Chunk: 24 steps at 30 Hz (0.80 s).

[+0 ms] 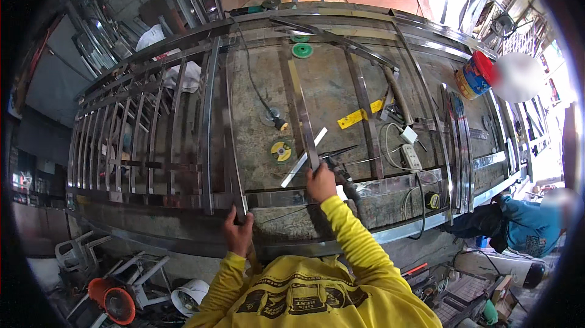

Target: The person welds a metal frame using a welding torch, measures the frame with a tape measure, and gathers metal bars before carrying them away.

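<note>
My left hand is at the near end of a shiny square metal tube, its thumb and fingers on either side of the end. My right hand closes around the near end of another metal bar, which runs away across the table. Beside the right hand lies a dark cabled tool; its kind is partly hidden. A thin white strip slants just left of that hand. Left of the strip is a yellow-labelled disc. Further off lie a green disc and a hammer.
A barred metal frame covers the table's left. To the right are a power strip, a tape measure, stacked tubes and a red-and-blue bucket. A person in a blue shirt is low at the right.
</note>
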Each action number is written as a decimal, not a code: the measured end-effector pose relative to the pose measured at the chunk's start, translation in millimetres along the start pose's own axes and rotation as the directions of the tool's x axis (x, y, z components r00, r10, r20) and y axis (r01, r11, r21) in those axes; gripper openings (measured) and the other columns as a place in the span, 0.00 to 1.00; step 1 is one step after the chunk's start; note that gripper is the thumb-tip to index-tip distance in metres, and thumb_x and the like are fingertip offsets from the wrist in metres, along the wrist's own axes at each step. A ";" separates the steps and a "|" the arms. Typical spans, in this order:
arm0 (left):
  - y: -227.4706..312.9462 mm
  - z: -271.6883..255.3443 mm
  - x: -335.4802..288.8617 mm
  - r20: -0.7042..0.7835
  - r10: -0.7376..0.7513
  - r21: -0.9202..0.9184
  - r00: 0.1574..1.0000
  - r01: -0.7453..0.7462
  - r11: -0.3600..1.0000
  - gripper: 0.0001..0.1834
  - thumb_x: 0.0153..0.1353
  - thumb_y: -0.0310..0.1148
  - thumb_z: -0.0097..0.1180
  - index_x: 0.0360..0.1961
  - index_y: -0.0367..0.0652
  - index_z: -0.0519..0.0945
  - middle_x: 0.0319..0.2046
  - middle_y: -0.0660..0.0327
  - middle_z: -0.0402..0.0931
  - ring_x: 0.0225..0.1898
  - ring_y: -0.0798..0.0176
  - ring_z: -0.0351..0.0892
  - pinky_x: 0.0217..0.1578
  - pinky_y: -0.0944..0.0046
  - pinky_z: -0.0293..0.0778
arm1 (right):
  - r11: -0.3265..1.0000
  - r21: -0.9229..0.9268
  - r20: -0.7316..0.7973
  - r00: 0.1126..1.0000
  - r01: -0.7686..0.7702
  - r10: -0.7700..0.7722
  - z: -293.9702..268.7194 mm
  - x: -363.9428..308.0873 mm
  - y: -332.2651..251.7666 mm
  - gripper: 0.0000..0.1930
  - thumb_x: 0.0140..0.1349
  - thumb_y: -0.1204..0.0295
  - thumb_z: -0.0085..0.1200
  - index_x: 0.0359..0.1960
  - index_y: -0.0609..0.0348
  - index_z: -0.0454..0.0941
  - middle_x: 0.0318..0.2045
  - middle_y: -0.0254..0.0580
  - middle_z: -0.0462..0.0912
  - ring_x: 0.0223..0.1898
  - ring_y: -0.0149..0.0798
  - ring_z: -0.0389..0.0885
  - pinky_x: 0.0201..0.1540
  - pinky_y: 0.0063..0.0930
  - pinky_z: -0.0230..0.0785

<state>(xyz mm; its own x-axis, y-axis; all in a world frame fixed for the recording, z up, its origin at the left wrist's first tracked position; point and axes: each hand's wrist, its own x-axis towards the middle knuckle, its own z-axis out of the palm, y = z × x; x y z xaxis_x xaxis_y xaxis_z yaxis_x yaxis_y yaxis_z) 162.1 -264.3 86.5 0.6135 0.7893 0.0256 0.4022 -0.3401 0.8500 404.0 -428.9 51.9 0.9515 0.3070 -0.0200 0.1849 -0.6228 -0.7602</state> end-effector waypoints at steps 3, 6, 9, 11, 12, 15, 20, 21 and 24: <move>-24.3 -36.9 1.8 0.080 -0.089 -0.111 0.993 0.098 0.989 0.35 0.63 0.40 0.67 0.61 0.21 0.73 0.48 0.49 0.83 0.46 0.62 0.81 0.47 0.63 0.77 | 0.997 -0.076 -0.038 0.999 0.005 -0.008 34.7 27.4 1.7 0.18 0.65 0.63 0.57 0.38 0.72 0.71 0.31 0.71 0.82 0.35 0.71 0.82 0.38 0.59 0.76; -14.6 -58.0 2.4 0.102 -0.218 -0.245 0.971 0.236 0.940 0.33 0.64 0.37 0.67 0.61 0.21 0.73 0.46 0.53 0.83 0.45 0.64 0.80 0.48 0.64 0.76 | 0.988 -0.148 -0.032 0.999 -0.038 0.033 55.7 38.1 7.9 0.19 0.64 0.64 0.58 0.40 0.73 0.71 0.32 0.71 0.81 0.37 0.71 0.82 0.42 0.59 0.75; -31.7 -63.0 15.1 0.104 -0.276 -0.225 0.956 0.292 0.929 0.30 0.65 0.35 0.65 0.60 0.23 0.74 0.43 0.57 0.82 0.43 0.67 0.78 0.46 0.65 0.76 | 0.976 -0.162 0.091 0.982 -0.147 0.163 66.9 45.2 0.8 0.22 0.61 0.64 0.60 0.45 0.74 0.71 0.38 0.72 0.81 0.45 0.71 0.80 0.51 0.58 0.72; -40.4 -58.8 29.6 0.077 -0.103 -0.187 0.992 0.116 0.975 0.27 0.65 0.34 0.65 0.59 0.25 0.75 0.42 0.58 0.82 0.42 0.68 0.78 0.45 0.65 0.75 | 0.961 -0.218 0.006 0.984 -0.170 0.176 82.0 45.9 20.6 0.26 0.60 0.63 0.62 0.50 0.74 0.69 0.43 0.74 0.81 0.50 0.71 0.79 0.57 0.56 0.70; -38.4 -60.5 37.9 0.121 -0.130 -0.165 0.984 0.149 0.975 0.27 0.65 0.34 0.65 0.59 0.25 0.76 0.42 0.58 0.82 0.42 0.68 0.78 0.45 0.65 0.75 | 0.971 -0.140 0.050 0.978 -0.193 0.201 83.3 51.7 29.1 0.28 0.59 0.62 0.62 0.51 0.74 0.69 0.44 0.75 0.81 0.51 0.72 0.78 0.59 0.56 0.68; 0.5 -61.3 58.5 0.095 -0.190 -0.123 0.977 0.200 0.972 0.25 0.63 0.32 0.64 0.57 0.27 0.78 0.41 0.58 0.83 0.42 0.69 0.78 0.45 0.66 0.75 | 0.987 -0.084 0.020 0.990 -0.139 0.141 95.8 62.4 46.3 0.29 0.58 0.57 0.62 0.51 0.71 0.72 0.45 0.75 0.81 0.51 0.73 0.79 0.55 0.59 0.72; -22.3 -51.3 73.6 0.195 -0.150 -0.145 0.969 0.180 0.973 0.28 0.63 0.33 0.63 0.60 0.25 0.76 0.43 0.56 0.83 0.42 0.67 0.79 0.46 0.65 0.75 | 0.970 -0.062 0.181 0.953 -0.234 0.241 72.6 63.8 21.0 0.37 0.64 0.43 0.58 0.53 0.72 0.73 0.49 0.77 0.80 0.55 0.72 0.77 0.56 0.53 0.72; -21.8 -49.4 76.3 0.249 -0.135 -0.115 0.959 0.167 0.979 0.32 0.64 0.36 0.64 0.63 0.23 0.73 0.45 0.54 0.83 0.43 0.64 0.79 0.48 0.63 0.75 | 0.966 -0.070 0.186 0.948 -0.248 0.257 64.9 68.2 17.4 0.37 0.64 0.43 0.58 0.53 0.72 0.73 0.49 0.77 0.80 0.55 0.72 0.77 0.56 0.53 0.72; -27.7 -41.4 73.4 0.288 -0.195 -0.180 0.937 0.253 0.950 0.31 0.64 0.35 0.63 0.63 0.25 0.74 0.48 0.55 0.82 0.43 0.66 0.79 0.48 0.64 0.74 | 0.956 -0.192 0.340 0.899 -0.222 0.277 52.1 81.5 11.3 0.39 0.67 0.38 0.50 0.51 0.73 0.76 0.44 0.70 0.84 0.54 0.67 0.80 0.57 0.51 0.72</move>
<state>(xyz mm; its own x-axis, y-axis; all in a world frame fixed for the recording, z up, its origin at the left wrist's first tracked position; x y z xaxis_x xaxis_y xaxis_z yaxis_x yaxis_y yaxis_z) 167.8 -175.7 86.6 0.6924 0.6591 -0.2936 0.4154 -0.0313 0.9091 470.8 -373.5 7.9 0.8227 0.3480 -0.4495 0.0128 -0.8019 -0.5973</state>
